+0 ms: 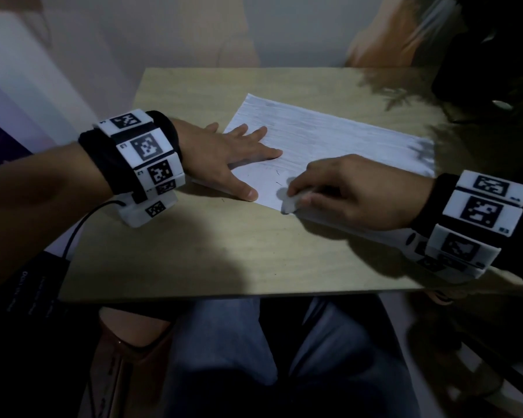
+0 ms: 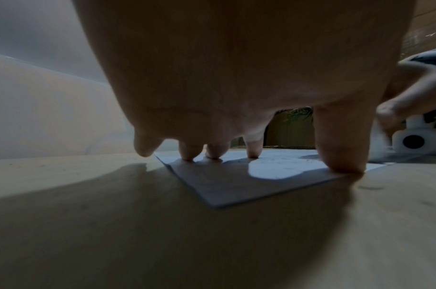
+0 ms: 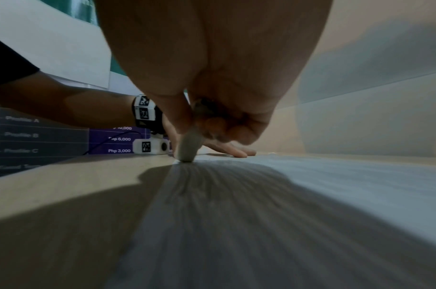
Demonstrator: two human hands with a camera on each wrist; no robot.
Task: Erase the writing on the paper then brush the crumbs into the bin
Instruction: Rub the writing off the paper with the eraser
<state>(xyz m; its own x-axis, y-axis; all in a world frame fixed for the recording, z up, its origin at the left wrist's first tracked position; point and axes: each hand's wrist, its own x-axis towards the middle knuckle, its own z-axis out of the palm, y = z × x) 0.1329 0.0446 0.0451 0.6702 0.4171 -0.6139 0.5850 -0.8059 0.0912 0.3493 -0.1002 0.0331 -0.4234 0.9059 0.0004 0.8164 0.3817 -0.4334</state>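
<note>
A white lined sheet of paper [image 1: 329,137] lies at an angle on the wooden table [image 1: 212,254]. My left hand [image 1: 239,155] lies flat with spread fingers on the sheet's left corner, pressing it down; the fingertips [image 2: 342,166] touch the paper [image 2: 236,181]. My right hand [image 1: 344,188] pinches a white eraser [image 1: 290,203], whose tip rests on the sheet's near edge. In the right wrist view the eraser [image 3: 189,144] stands on the paper [image 3: 311,185] between thumb and fingers. A few faint pencil marks [image 1: 277,176] show just left of the eraser. No bin is in view.
A dark plant [image 1: 495,86] stands at the table's back right corner and casts leaf shadows. A purple printed board [image 3: 118,139] leans to the left of the table. A black cable [image 1: 82,224] runs from my left wrist band. My legs are under the near edge.
</note>
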